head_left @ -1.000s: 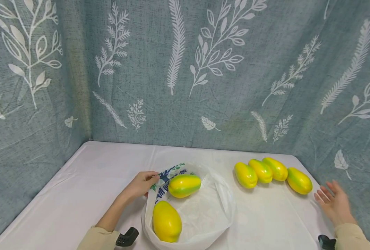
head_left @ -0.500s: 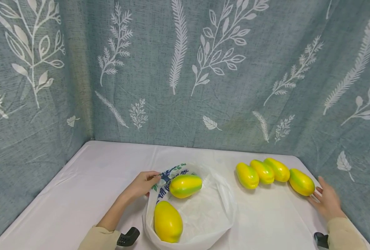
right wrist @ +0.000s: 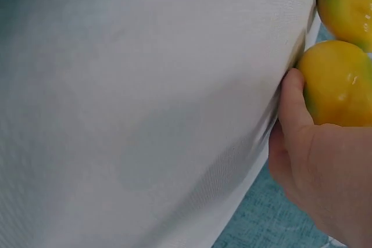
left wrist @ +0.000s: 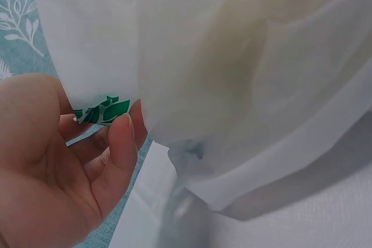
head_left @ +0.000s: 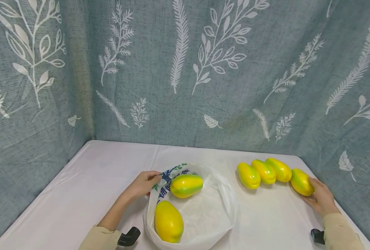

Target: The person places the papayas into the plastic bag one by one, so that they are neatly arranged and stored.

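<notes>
My left hand (head_left: 145, 184) pinches the rim of a white plastic bag (head_left: 223, 198), which stands with its mouth spread wide. Green leaf print on the bag's edge (left wrist: 110, 110) shows between the thumb and fingers in the left wrist view. Two yellow-green papayas lie inside: one papaya (head_left: 186, 185) toward the back, another papaya (head_left: 168, 222) at the front left. On the far right, my right hand (head_left: 323, 198) grips the outermost papaya (head_left: 301, 181), thumb low on its near side and fingers round its right end. The right wrist view shows that thumb against the fruit near the tabletop.
Left of the gripped fruit, three more papayas (head_left: 264, 172) lie side by side in a row. A white cloth covers the table (head_left: 110, 163). Leaf-patterned blue-green curtains (head_left: 160, 114) rise behind it and along both sides.
My right hand has come in leftward from beside the curtain and closed round the outermost papaya. The left hand keeps its hold on the bag rim.
</notes>
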`<action>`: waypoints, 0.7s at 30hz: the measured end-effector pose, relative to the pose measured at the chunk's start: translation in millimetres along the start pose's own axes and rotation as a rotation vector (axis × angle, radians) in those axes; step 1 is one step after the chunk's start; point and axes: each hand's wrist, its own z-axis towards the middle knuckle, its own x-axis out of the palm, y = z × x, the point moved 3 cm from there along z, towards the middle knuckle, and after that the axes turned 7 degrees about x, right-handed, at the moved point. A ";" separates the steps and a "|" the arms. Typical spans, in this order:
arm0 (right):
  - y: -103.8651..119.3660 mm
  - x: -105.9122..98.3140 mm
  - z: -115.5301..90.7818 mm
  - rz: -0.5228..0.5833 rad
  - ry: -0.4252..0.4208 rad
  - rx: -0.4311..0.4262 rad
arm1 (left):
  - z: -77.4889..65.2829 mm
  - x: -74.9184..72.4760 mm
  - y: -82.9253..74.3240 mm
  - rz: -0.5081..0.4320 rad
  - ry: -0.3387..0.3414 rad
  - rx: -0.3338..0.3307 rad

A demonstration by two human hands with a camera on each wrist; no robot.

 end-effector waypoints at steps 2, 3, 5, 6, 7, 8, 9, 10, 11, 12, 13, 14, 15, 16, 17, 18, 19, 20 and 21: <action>-0.5 0.1 0.1 0.012 -0.004 0.013 | -0.1 0.0 0.2 -0.002 0.002 0.002; -0.2 0.2 0.1 0.023 0.001 0.020 | -0.1 -0.2 0.0 -0.004 0.002 0.004; 0.0 -1.0 0.3 0.043 0.017 0.035 | -0.2 -0.5 -0.2 -0.004 0.004 0.006; 0.0 -1.5 0.4 0.057 0.023 0.046 | -0.3 -0.7 -0.2 -0.004 0.005 0.007; 0.0 -2.3 0.7 0.068 0.034 0.053 | -0.4 -0.8 -0.3 -0.004 0.007 0.009; -0.1 -3.0 1.1 0.078 0.040 0.058 | -0.6 -0.9 -0.2 -0.004 0.008 0.010; -0.5 -3.8 1.4 0.085 0.042 0.066 | -0.7 -1.0 -0.1 -0.003 0.008 0.011; -1.0 -4.7 1.9 0.094 0.041 0.073 | -0.8 -1.1 0.2 -0.004 0.009 0.012; -1.3 -5.3 2.3 0.103 0.039 0.079 | -0.9 -1.1 0.4 -0.003 0.009 0.013; -1.8 -6.3 2.9 0.109 0.037 0.083 | -1.0 -1.2 0.7 -0.003 0.009 0.014; -2.3 -7.4 3.3 0.124 0.038 0.089 | -1.0 -1.3 0.9 -0.005 0.009 0.015; -2.8 -8.5 3.4 0.140 0.031 0.097 | -1.0 -1.3 1.3 -0.005 0.009 0.015; -3.3 -9.7 3.3 0.174 0.027 0.116 | -1.0 -1.4 1.4 -0.005 0.009 0.015; -3.8 -11.3 3.2 0.225 0.041 0.134 | -1.0 -1.5 1.7 -0.005 0.009 0.015; -4.4 -13.3 2.8 0.282 0.058 0.152 | -1.0 -1.6 1.9 -0.005 0.010 0.015; -4.5 -15.3 2.3 0.343 0.070 0.175 | -1.0 -1.5 2.2 -0.006 0.010 0.014; -4.5 -17.4 1.4 0.408 0.079 0.198 | -1.1 -1.5 2.3 -0.008 0.009 0.013; -4.2 -19.5 0.4 0.472 0.095 0.220 | -1.2 -1.6 2.4 -0.008 0.011 0.013; -4.0 -21.8 -0.3 0.534 0.116 0.238 | -1.2 -1.6 2.3 -0.009 0.011 0.013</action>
